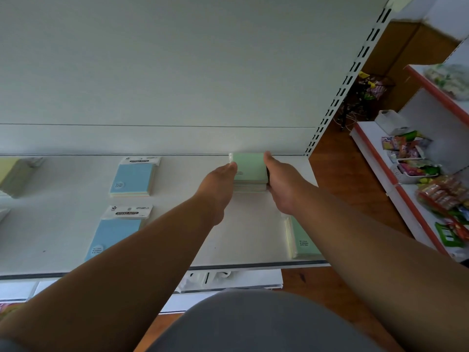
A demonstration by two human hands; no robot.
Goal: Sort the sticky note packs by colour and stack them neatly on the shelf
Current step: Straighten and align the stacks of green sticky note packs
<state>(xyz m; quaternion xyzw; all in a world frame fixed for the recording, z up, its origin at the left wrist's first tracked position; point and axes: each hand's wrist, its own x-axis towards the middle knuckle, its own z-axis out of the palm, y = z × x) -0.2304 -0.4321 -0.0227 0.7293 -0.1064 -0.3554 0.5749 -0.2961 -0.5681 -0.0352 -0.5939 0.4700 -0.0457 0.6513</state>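
Observation:
A stack of green sticky note packs (pixel 250 166) sits at the back right of the white shelf (pixel 63 224). My left hand (pixel 218 185) presses its left side and my right hand (pixel 281 184) presses its right side, so the stack is squeezed between them. Another green pack (pixel 303 241) lies near the shelf's front edge, partly under my right forearm. Two blue packs lie apart: one at the back (pixel 133 179) and one nearer the front (pixel 114 237), partly hidden by my left forearm. A yellow stack (pixel 12 176) stands at the far left.
A slotted white upright (pixel 337 97) ends the shelf on the right. Beyond it is a wooden floor (pixel 337 174) and a second red-edged shelf unit (pixel 396 174) with snack packets. A lower shelf (pixel 236 278) juts out below.

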